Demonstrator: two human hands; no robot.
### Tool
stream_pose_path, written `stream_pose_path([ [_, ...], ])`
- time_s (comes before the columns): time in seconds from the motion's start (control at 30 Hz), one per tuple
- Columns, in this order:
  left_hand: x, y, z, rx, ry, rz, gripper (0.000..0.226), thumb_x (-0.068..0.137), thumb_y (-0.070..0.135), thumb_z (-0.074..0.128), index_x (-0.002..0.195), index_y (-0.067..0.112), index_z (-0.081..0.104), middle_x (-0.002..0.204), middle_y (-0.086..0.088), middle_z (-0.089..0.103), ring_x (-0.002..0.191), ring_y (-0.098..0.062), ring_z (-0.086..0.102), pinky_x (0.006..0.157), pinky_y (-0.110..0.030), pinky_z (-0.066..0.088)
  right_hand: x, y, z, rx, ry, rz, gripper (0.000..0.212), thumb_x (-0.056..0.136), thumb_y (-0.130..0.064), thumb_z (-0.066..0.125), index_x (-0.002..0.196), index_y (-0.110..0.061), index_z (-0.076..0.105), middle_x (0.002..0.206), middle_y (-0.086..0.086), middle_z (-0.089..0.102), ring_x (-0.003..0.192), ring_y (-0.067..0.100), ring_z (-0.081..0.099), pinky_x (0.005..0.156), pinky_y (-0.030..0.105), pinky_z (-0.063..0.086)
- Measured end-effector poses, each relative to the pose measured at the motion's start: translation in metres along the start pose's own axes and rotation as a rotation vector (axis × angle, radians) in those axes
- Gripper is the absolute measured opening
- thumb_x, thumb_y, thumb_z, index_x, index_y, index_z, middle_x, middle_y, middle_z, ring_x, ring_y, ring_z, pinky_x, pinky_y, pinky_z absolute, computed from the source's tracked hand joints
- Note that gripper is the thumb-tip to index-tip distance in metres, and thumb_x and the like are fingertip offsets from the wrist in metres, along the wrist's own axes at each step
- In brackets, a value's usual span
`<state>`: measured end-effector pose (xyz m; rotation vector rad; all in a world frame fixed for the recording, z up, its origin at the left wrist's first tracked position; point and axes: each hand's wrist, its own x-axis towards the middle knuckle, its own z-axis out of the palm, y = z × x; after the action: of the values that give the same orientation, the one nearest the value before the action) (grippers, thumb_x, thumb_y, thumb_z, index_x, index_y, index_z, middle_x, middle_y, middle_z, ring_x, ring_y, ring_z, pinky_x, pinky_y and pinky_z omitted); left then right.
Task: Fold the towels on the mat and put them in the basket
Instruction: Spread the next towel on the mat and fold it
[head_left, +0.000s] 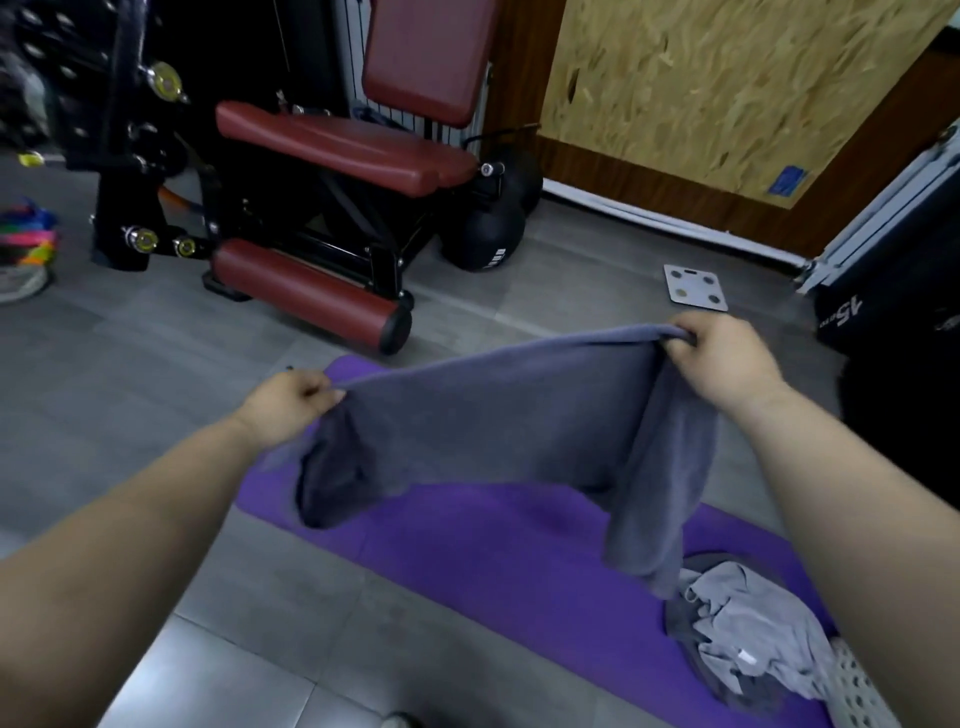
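An upside-down "45" marks the black box at right. The grey towel hangs above the purple mat, its long axis running left to right and rising rightward. With arms outstretched, the left grip and right grip each pinch its top edge. More towels lie crumpled beside the basket.

Grey towel stretched above purple mat

dim, soft indoor light; motion blur throughout, wide-angle bending at edges.

The bottom edge and my right forearm cut off the basket; the towel hides the mat's far part.
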<state>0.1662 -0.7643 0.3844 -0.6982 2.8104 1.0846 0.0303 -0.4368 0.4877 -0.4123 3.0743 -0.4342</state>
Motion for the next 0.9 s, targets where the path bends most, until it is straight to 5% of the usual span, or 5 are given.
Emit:
stream_pose_path([
  [0.23, 0.031, 0.046, 0.024, -0.469, 0.193, 0.040, 0.036, 0.095, 0.011, 0.045, 0.059, 0.016, 0.042, 0.058, -0.002, 0.039, 0.039, 0.005, 0.039, 0.044, -0.008, 0.030, 0.007, 0.039, 0.041, 0.199, 0.018, 0.223, 0.025, 0.090, -0.003, 0.042, 0.103, -0.001, 0.064, 0.108, 0.024, 0.063, 0.103, 0.037, 0.056, 0.082, 0.035, 0.041],
  [0.47, 0.067, 0.084, 0.072, -0.453, 0.088, 0.014, 0.029, 0.088, 0.010, 0.057, 0.060, 0.017, 0.054, 0.056, 0.010, 0.053, 0.042, 0.013, 0.046, 0.051, -0.001, 0.035, 0.023, 0.106, 0.074, -0.018, -0.250, 0.198, 0.019, 0.090, -0.026, 0.053, 0.102, -0.020, 0.066, 0.118, 0.005, 0.062, 0.109, 0.027, 0.055, 0.086, 0.032, 0.043],
  [0.6, 0.103, 0.082, 0.109, -0.448, 0.021, -0.051, 0.027, 0.085, 0.016, 0.061, 0.059, 0.014, 0.058, 0.039, 0.013, 0.055, 0.040, 0.007, 0.049, 0.044, -0.004, 0.036, 0.037, 0.142, 0.115, 0.051, -0.378, 0.259, 0.013, 0.089, -0.031, 0.054, 0.084, -0.024, 0.063, 0.101, 0.006, 0.066, 0.103, 0.026, 0.058, 0.076, 0.029, 0.041],
  [0.73, 0.138, 0.050, 0.166, -0.295, -0.098, -0.070, 0.031, 0.085, 0.014, 0.061, 0.056, 0.010, 0.056, 0.034, 0.015, 0.051, 0.036, 0.005, 0.045, 0.040, -0.005, 0.033, 0.037, 0.179, 0.187, 0.076, -0.505, 0.333, 0.029, 0.089, -0.032, 0.053, 0.062, -0.026, 0.045, 0.078, 0.002, 0.052, 0.088, 0.024, 0.056, 0.066, 0.026, 0.034],
  [0.9, 0.187, -0.003, 0.248, 0.027, -0.408, -0.025, 0.041, 0.084, 0.011, 0.062, 0.045, 0.013, 0.050, 0.031, 0.012, 0.048, 0.035, 0.007, 0.046, 0.044, -0.006, 0.034, 0.034, 0.206, 0.301, 0.106, -0.912, 0.320, 0.042, 0.088, -0.031, 0.056, 0.052, -0.019, 0.038, 0.045, -0.004, 0.044, 0.056, 0.014, 0.045, 0.050, 0.019, 0.032],
])
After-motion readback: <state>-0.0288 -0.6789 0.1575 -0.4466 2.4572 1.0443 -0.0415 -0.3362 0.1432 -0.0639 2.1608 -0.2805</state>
